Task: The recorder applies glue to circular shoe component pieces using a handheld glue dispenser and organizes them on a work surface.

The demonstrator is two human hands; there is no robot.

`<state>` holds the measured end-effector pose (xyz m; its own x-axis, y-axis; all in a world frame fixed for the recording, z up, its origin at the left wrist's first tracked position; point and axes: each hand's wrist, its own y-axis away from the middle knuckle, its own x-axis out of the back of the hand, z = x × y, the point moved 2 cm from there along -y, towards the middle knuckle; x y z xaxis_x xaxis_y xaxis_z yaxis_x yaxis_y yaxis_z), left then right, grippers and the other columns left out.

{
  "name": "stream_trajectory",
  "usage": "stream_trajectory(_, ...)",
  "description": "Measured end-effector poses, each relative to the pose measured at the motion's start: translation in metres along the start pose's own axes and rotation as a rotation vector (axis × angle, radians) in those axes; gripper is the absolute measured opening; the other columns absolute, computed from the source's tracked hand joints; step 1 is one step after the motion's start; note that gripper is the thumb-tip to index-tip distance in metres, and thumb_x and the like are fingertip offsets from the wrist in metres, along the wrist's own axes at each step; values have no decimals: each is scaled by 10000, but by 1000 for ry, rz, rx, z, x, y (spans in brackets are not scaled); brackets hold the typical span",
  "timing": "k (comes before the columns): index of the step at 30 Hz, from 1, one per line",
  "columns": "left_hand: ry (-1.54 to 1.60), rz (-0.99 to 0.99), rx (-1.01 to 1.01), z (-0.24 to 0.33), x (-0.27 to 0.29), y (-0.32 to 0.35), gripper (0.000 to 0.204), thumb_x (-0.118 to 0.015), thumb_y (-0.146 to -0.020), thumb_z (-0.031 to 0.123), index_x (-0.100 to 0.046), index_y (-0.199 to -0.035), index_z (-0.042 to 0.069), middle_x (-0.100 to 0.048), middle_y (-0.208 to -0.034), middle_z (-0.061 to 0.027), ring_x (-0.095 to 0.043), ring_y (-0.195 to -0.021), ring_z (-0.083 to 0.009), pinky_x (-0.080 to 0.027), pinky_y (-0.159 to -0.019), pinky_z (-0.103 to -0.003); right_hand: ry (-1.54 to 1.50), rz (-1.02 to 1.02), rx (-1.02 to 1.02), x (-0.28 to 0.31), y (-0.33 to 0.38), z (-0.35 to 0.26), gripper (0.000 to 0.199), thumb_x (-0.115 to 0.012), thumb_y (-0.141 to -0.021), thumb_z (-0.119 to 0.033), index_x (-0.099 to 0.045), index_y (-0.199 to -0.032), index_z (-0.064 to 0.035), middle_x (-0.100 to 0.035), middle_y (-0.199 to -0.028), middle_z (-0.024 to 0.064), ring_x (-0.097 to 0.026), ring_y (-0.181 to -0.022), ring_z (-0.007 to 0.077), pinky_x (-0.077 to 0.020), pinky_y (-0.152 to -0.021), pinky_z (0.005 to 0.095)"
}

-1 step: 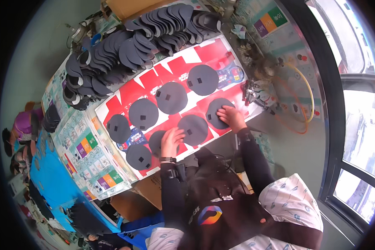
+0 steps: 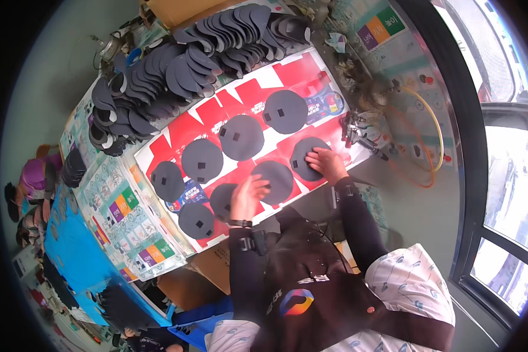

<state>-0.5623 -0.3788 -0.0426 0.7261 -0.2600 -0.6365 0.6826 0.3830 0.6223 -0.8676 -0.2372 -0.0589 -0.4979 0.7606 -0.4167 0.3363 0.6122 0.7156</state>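
Observation:
Several dark grey flat discs with small black squares on them lie in two rows on a red and white printed cardboard sheet (image 2: 328, 126). My right hand (image 2: 328, 164) rests its fingertips on the rightmost disc (image 2: 302, 157) of the near row. Fingers apart, my left hand (image 2: 249, 196) reaches over the left edge of the neighbouring disc (image 2: 277, 183); its palm partly covers the disc (image 2: 222, 202) to the left. Neither hand grips anything visible. Black squares show on the far-row discs, such as the large middle disc (image 2: 242, 137).
Overlapping stacks of dark grey curved pieces (image 2: 158, 73) line the table's far side. A metal tool (image 2: 361, 136) and a yellow hose (image 2: 437, 123) are at the right. To the left stands a blue-covered table (image 2: 79, 246) with dark pieces; people's belongings or bodies appear beyond, unclear.
My left hand has shifted slightly right, from above one near-row disc to the edge of its neighbour. The right hand stays almost still on the rightmost disc.

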Motion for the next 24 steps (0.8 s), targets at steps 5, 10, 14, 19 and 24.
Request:
stream_trajectory(5, -46, 109, 33, -26, -35, -49, 455, -529, -1051, 296, -498, -1422, 34, -610, -1354, -153, -608, -1241, -295, -471, -1030, -424, 151, -9, -74, -59, 10, 5, 365, -551, -983, -236, -559, -1254, 8, -698, -1178, 188, -715, -1048, 283, -568, -889, 365)
stream_trajectory(10, 342, -54, -68, 42, -41, -80, 450, -506, -1063, 288, -475, -1447, 57, -578, -1399, -171, -598, -1251, -294, -477, -1035, -407, -168, -330, 150, -106, -43, -33, 394, -562, -994, -251, -546, -1298, -1, -676, -1236, 187, -676, -1136, 311, -551, -955, 411)
stream_trajectory(14, 283, 30, -338, 84, -22, -117, 500, -483, -1060, 328, -422, -1493, 86, -437, -1542, -183, -494, -1371, -336, -439, -1087, -408, -237, -107, 107, -148, -109, -46, 488, -492, -1022, -264, -435, -1420, 12, -579, -1373, 221, -590, -1267, 332, -492, -1056, 429)
stream_trajectory(19, 462, 9, -336, 131, 11, -52, 475, -545, -1035, 300, -487, -1425, 34, -580, -1404, -181, -608, -1244, -302, -527, -984, -371, -19, 22, 93, -140, -98, -37, 533, -494, -1006, -253, -415, -1438, 48, -571, -1329, 211, -588, -1233, 313, -489, -1049, 405)
stream_trajectory(24, 330, 46, -341, 138, 120, -4, 544, -514, -1046, 306, -406, -1497, 21, -469, -1513, -176, -489, -1376, -307, -406, -1126, -421, -54, -553, -184, -261, -76, 62, 493, -490, -1010, -290, -489, -1385, 30, -651, -1271, 211, -645, -1197, 320, -511, -1020, 390)
